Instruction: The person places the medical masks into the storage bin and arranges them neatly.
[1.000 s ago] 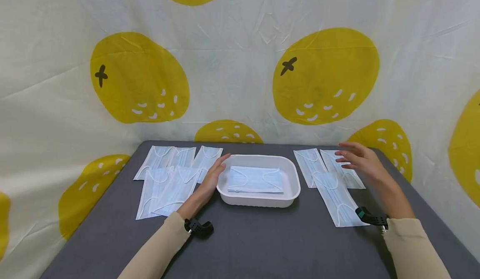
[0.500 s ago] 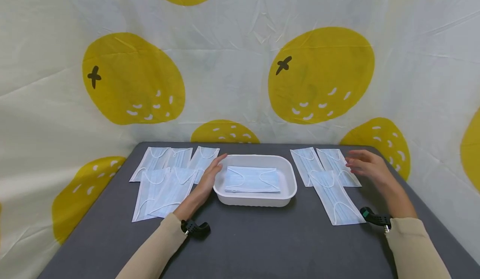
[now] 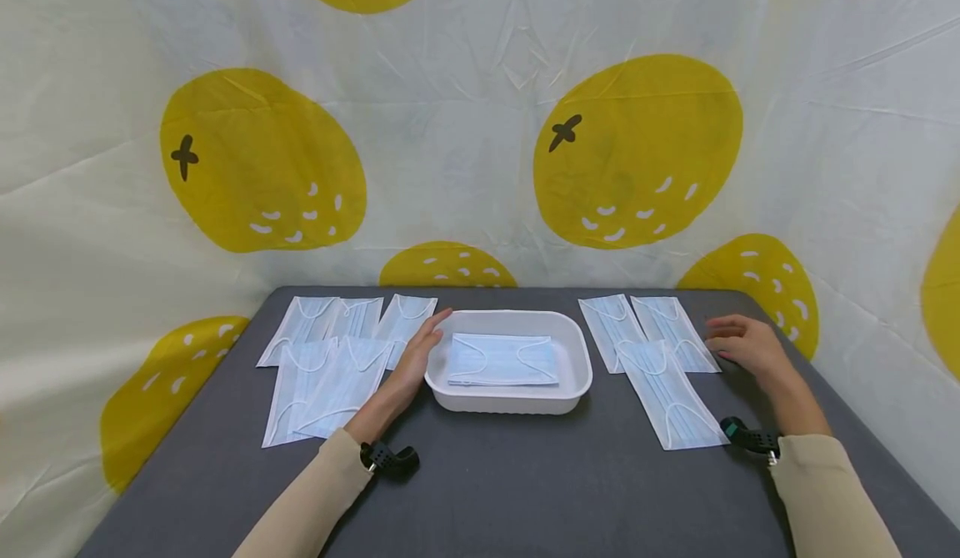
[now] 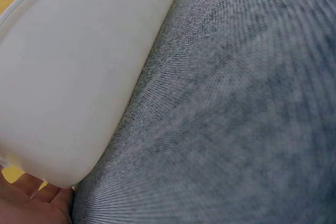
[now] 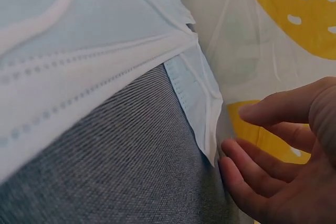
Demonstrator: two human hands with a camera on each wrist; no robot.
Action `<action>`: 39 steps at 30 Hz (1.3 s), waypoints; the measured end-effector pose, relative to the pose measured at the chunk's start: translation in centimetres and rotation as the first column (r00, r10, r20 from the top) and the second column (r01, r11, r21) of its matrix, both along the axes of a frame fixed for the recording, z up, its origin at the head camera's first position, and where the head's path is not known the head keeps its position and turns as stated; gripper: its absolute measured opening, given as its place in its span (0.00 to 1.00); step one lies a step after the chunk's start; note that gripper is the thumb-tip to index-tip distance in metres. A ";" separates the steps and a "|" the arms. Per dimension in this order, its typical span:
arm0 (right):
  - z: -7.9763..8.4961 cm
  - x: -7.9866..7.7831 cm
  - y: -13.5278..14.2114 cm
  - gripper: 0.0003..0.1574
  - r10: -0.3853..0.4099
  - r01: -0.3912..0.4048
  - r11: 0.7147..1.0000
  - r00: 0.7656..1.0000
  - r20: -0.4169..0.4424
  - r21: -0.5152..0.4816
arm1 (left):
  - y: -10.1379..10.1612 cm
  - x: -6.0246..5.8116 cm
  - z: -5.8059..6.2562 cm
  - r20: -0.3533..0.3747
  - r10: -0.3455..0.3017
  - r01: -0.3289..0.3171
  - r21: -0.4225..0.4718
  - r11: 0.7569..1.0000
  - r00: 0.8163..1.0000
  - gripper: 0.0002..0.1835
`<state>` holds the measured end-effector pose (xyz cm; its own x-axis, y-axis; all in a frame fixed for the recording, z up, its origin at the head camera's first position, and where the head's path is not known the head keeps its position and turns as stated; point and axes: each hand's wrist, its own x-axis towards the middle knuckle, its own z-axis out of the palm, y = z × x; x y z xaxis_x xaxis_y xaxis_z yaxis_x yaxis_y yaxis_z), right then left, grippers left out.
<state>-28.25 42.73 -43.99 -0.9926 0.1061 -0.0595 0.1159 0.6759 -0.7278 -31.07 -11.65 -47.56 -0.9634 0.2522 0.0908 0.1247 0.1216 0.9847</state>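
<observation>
A white plastic basin (image 3: 510, 401) stands mid-table, with pale blue face masks (image 3: 502, 360) lying flat inside; how many are stacked is unclear. My left hand (image 3: 408, 364) rests along the basin's left side, fingers stretched out against its wall (image 4: 79, 72). On the right lie three more face masks: back-left (image 3: 603, 320), back-right (image 3: 678, 333) and a front one (image 3: 667, 399) overlapping their lower ends. Just right of the back-right mask, my right hand (image 3: 750, 348) hovers low with bent fingers and nothing held. In the right wrist view its fingertips (image 5: 231, 148) are beside the mask's corner (image 5: 202, 103).
Several face masks (image 3: 330, 383) overlap at the table's left. Beneath everything is a dark grey table (image 3: 525, 483). A white curtain (image 3: 450, 158) with yellow fruit shapes hangs behind and at the sides. Each wrist carries a black strap (image 3: 390, 458).
My right hand has come down and slightly right, from above the back-right mask to beside its right edge. The left hand stays against the basin. The head view has shifted slightly.
</observation>
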 end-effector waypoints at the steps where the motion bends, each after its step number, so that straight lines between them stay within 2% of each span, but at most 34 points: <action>1: -0.1 0.0 0.0 0.35 -0.005 0.005 1.000 1.000 0.001 0.021 | 0.0 0.0 0.0 0.003 -0.002 0.002 0.001 1.000 1.000 0.27; 5: -0.5 0.0 -0.1 0.35 -0.026 0.025 0.995 1.000 0.010 0.094 | 0.0 0.0 0.0 0.007 -0.003 0.003 0.002 1.000 1.000 0.27; 19: -0.8 0.0 -0.8 0.34 -0.109 0.112 0.978 0.994 -0.031 0.174 | 0.2 -0.1 0.4 0.010 -0.014 0.014 0.005 1.000 1.000 0.27; 24: -0.7 -0.2 -1.2 0.32 -0.105 0.111 0.977 0.994 -0.041 0.181 | 0.0 0.0 0.2 0.007 -0.004 0.004 -0.003 1.000 1.000 0.27; 27: -0.7 -0.3 -1.0 0.30 -0.083 0.085 0.989 0.996 -0.024 0.122 | -0.1 0.0 0.1 0.014 0.001 -0.001 -0.003 1.000 1.000 0.27; 30: -0.6 -0.4 -0.7 0.31 -0.070 0.070 0.998 0.997 0.030 0.006 | -0.2 0.0 0.0 0.013 -0.005 0.005 0.000 1.000 1.000 0.27; 35: -0.3 -0.5 -0.4 0.35 -0.063 0.083 0.982 0.991 0.119 -0.168 | -0.2 0.0 0.0 0.007 -0.011 0.011 0.005 1.000 1.000 0.27; 39: -0.1 -0.6 -0.5 0.36 -0.030 0.057 0.977 0.991 0.130 -0.206 | -0.2 0.0 0.0 0.004 -0.010 0.010 0.007 1.000 1.000 0.27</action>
<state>-28.80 42.25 -44.13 -0.9705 0.1208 -0.2088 0.2412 0.5026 -0.8302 -31.09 -11.82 -47.53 -0.9612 0.2614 0.0886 0.1217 0.1133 0.9861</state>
